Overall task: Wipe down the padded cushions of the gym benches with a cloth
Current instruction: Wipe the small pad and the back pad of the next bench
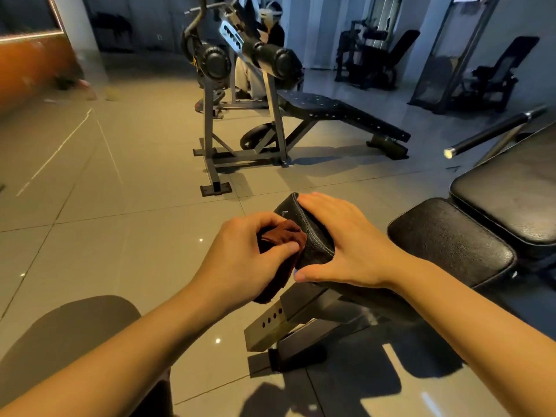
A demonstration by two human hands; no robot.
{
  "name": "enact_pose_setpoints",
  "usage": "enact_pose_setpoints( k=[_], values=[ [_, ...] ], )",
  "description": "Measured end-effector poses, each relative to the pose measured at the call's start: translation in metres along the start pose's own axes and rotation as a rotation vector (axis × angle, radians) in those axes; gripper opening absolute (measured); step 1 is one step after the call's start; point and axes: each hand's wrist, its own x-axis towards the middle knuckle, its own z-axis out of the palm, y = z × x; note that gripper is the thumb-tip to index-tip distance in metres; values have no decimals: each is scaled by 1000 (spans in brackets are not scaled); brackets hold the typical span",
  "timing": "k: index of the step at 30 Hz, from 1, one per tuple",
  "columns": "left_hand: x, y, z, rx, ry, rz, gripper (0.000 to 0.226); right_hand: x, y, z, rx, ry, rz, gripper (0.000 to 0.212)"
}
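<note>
Tiled gym floor [90, 251]; left grip [240, 260] pinching one brown cloth [279, 236] against end cushion [313, 236], right grip [349, 242] flat, fingers straight, atop same; two more beyond, seat cushion [451, 239] and back cushion [511, 200].

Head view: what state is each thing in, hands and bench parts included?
left hand, gripping the bunched cloth.
cloth, held against the end pad's side.
right hand, fingers straight, lying flat on the end pad.
seat cushion, bare, touched by neither hand.
sit-up bench, slanted, nobody on it.
</note>
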Motion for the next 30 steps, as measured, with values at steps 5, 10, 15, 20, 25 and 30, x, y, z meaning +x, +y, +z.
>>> enact_pose_setpoints(
  k=[5, 10, 15, 20, 25, 30],
  values=[
    [7, 7, 5, 214, 33, 90, 15, 1, 4, 6, 20, 24, -17, 116],
    [28, 1, 2, 307, 124, -16, 8, 3, 6, 10, 29, 47, -30, 117],
    [1, 7, 2, 240, -14, 12, 12, 3, 10, 13, 26, 63, -49, 117],
    [24, 0, 7, 386, 138, 13, 13, 4, 9, 14, 22, 83, -60, 117],
    [25, -2, -3, 205, 26, -46, 10, 2, 8, 14, 29, 91, -56, 117],
    [9, -3, 10, 333, 86, 131, 9, 3, 8, 16, 37, 101, -52, 117]
  ],
)
